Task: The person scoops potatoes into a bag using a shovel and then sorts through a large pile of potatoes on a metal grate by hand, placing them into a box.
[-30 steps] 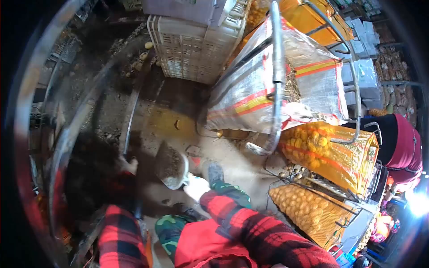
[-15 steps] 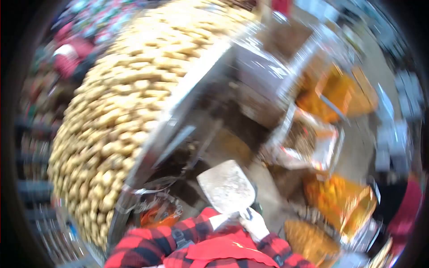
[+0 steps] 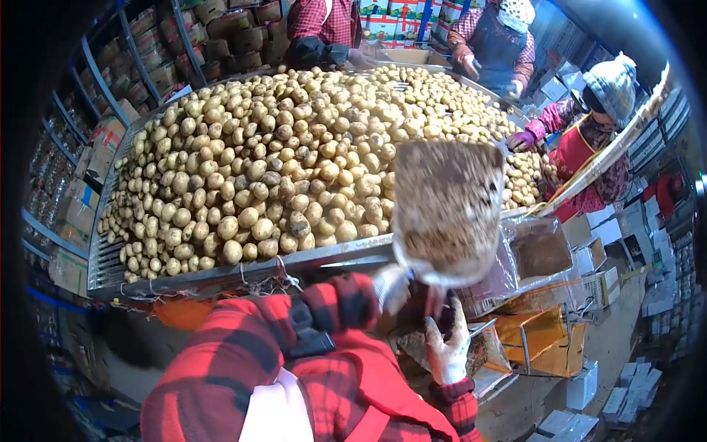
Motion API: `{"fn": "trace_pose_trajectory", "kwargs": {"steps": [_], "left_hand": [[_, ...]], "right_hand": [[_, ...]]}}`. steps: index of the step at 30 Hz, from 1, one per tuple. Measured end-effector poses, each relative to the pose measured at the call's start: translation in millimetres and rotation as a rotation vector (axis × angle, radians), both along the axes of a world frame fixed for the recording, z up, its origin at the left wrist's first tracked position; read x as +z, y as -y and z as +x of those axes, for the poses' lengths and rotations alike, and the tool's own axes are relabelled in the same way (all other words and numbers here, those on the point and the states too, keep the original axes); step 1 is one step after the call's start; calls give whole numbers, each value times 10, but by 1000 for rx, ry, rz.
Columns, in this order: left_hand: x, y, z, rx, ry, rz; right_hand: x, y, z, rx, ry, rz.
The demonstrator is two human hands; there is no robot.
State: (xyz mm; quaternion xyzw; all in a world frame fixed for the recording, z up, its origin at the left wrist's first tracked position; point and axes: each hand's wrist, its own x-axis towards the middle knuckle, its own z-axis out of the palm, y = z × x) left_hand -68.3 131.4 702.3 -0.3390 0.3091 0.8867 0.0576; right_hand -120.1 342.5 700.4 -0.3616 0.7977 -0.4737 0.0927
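Shovel (image 3: 448,214) lifted higher; broad blade soil-caked, motion-blurred, before potatoes (image 3: 280,169).

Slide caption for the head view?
Left hand and right hand hold a dirty scoop up before a table heaped with potatoes; people stand beyond.

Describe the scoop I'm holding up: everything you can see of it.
The scoop is a broad metal blade, grey and caked with brown dirt, its side edges curled up into low walls. It is raised blade-up, hollow face toward the camera, in front of the near edge of the potato table. Whether it carries a load is unclear. The gloved left hand grips at the blade's base, and the gloved right hand holds the dark handle lower down.
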Motion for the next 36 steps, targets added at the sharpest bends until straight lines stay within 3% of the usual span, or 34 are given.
{"fn": "trace_pose_trajectory", "kwargs": {"steps": [2,3,5,7,9,15,17,27,29,31,34,35,36], "left_hand": [[73,1038,-42,-137,-555,-467],[182,1576,-22,-77,-669,-583],[379,2620,193,221,-508,-515],[443,3544,485,490,-377,-443],[452,4347,782,693,-297,-403],[470,5728,861,898,-149,-341],[482,6000,711,898,-129,-338],[623,6485,-4,838,-118,-293],[667,6283,-4,854,-130,-244],[954,5474,-248,985,-111,-179],[423,5301,-243,585,-343,-407],[380,4945,-468,484,-346,-568],[457,4538,-786,401,-142,-730]], "right_hand": [[75,237,-113,45,19,68],[24,306,-181,16,87,104],[-31,327,-323,-56,232,193],[-149,284,-447,-88,90,267],[-116,339,-535,-161,257,353],[-100,804,-735,-95,142,480],[-52,914,-785,-69,292,504],[-240,1182,-1540,-129,141,473],[-403,1344,-1858,-106,-56,417],[-491,1570,-2235,-72,-129,427],[-756,1892,-2869,-73,-332,347],[-863,1983,-3053,-95,-343,387],[-845,2069,-3200,-83,-383,443]]}}
